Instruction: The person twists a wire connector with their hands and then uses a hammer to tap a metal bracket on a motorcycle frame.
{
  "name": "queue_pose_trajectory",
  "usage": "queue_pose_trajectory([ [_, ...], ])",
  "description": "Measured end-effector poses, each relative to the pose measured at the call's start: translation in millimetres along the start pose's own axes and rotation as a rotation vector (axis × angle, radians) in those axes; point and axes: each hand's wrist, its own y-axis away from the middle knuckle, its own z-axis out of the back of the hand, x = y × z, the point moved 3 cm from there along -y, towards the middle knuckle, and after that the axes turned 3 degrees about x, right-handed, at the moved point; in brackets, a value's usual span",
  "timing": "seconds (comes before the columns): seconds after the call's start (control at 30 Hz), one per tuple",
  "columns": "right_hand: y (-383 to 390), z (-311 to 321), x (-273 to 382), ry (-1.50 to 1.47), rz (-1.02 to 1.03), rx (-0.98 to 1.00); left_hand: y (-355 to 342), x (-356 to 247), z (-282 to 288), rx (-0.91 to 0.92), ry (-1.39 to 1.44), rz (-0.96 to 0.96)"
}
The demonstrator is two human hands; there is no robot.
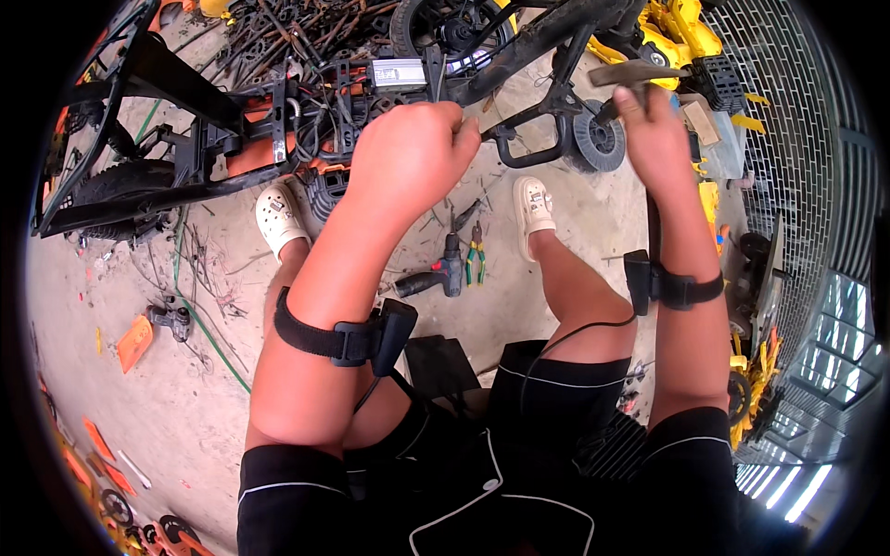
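Note:
My left hand [413, 153] is closed in a fist around a thin tool; only a short dark end of it shows by my fingers, against the black vehicle frame [533, 42]. My right hand [649, 125] is raised at the upper right and grips a hammer [638, 74], its grey head above my fingers. Both hands are over the stripped frame, close to its tangled wires and a silver controller box [399, 71]. A black strap with a small device sits on each wrist.
On the concrete between my white clogs [278, 218] lie a black cordless drill [436, 276] and green-handled pliers [476, 261]. A small grey wheel [598, 144] sits under the frame. Orange plastic pieces [134, 341], a green hose and scrap metal lie left; yellow machines [672, 32] stand right.

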Motion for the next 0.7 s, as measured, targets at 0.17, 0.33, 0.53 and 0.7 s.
queue_pose_trajectory([
  [0.17, 16.2, -27.6, -9.0, 0.039, 0.026, -0.063, 1.1, -1.1, -4.5, -0.007, 0.015, -0.008],
  [0.33, 8.6, -27.8, 4.0, 0.127, -0.038, 0.155, 3.0, 3.0, -6.4, -0.022, 0.011, -0.022],
  [0.53, 4.7, -6.0, -8.7, 0.022, -0.040, -0.044, 1.4, 0.6, -4.4, -0.028, -0.004, -0.019],
  [0.7, 8.5, 13.1, 3.6, -0.072, 0.042, -0.218, 4.1, -1.4, -7.4, -0.001, -0.002, -0.006],
])
